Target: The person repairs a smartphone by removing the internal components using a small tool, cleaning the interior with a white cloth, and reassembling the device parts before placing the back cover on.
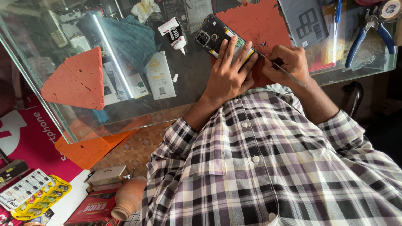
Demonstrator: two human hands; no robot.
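A black phone [210, 37] with its back cover off lies camera end away from me on a red mat [255, 21] atop a glass counter [125, 113]. My left hand [229, 73] lies flat on the phone's lower part and pins it down. My right hand [287, 62] grips a thin metal tool [289, 74] whose tip points at the phone's right edge. A grey back cover [305, 20] rests on the mat to the right.
A small glue bottle [179, 42] and a white box [160, 75] lie left of the phone. Blue-handled pliers [368, 31] and a blue pen [337, 14] sit at the right. A red triangular pad [77, 81] lies at the left.
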